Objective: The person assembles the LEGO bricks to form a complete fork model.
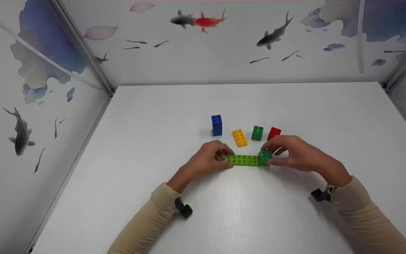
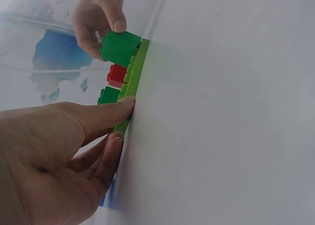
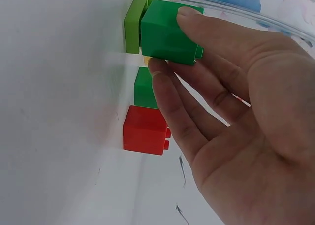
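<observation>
Listing what we have at the fingers:

1. Lime plate [image 1: 243, 159], qty 1. Loc.: btwn both hands' fingertips. Long axis runs L–R, from L fingertips to R fingertips; studs up.
2. L hand [image 1: 211, 157]: thumb & fingers pinch plate's L end, parted approx. plate width.
3. R hand [image 1: 300, 155]: thumb & fingers grip dk green brick [image 1: 265, 156], parted approx. brick width. Brick sits at plate's R end, studs up; fully seated or not, we can't tell.
4. Beyond R fingers: red brick [image 1: 274, 132], 2nd green brick [image 1: 257, 133]. Beyond L fingertips: yellow plate [image 1: 239, 138], blue block [image 1: 216, 125].

Risks, we judge: brick may seat crooked if R pinch tilts; plate may skid if L pinch slackens under pressing; R knuckles may knock red brick, v. near.
</observation>
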### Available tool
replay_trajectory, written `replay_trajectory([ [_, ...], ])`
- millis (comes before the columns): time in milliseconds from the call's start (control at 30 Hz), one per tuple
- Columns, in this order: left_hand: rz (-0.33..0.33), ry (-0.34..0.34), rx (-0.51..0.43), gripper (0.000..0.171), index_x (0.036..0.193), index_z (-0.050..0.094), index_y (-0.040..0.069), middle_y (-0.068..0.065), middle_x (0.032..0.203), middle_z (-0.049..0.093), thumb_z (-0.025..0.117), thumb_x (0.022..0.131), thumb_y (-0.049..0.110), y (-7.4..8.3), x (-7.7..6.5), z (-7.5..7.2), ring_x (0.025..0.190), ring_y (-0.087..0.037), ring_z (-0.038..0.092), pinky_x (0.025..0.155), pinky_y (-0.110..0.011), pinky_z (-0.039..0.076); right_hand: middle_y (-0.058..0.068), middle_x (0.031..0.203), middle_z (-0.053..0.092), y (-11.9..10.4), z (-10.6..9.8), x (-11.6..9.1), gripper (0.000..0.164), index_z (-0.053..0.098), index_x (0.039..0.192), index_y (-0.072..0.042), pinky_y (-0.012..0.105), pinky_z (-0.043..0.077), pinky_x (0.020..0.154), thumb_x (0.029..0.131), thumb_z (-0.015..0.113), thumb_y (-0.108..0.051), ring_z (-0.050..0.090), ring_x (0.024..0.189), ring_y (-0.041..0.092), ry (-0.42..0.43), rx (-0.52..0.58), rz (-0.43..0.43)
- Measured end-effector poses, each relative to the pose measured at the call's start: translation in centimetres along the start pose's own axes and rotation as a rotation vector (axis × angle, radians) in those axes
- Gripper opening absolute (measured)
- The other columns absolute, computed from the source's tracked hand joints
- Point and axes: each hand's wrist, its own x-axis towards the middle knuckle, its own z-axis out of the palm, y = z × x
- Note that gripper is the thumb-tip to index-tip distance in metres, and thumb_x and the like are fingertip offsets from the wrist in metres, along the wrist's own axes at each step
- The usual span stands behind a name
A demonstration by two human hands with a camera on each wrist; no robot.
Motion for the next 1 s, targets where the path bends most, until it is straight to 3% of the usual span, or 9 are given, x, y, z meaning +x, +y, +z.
replay_trajectory([
  [367, -0.031, 0.026, -0.007, 0.029, 0.118, 0.082, 0.018, 0.003, 0.105, 0.07, 0.09, 0.091, 0.021, -0.02, 0.03, 0.06, 0.09, -0.011, 0.063, 0.081, -0.023, 0.054, -0.003, 0.12, 0.078, -0.35, 0.42, -0.05, 0.043, 0.076, 0.133, -0.017, 0.042, 0.065, 0.097, 0.092, 0.089, -0.017, 0.074, 0.108, 0.017, 0.022, -0.035, -0.019],
  [1000, -0.032, 0.044, -0.028, 0.031, 0.12, 0.084, 0.018, 0.002, 0.105, 0.071, 0.09, 0.09, 0.017, 0.13, 0.03, 0.06, 0.089, -0.009, 0.063, 0.08, -0.021, 0.056, -0.001, 0.121, 0.08, -0.4, 0.58, 0.2, 0.041, 0.078, 0.132, -0.015, 0.041, 0.066, 0.093, 0.092, 0.089, -0.018, 0.075, 0.106, 0.018, 0.03, -0.048, 0.008],
])
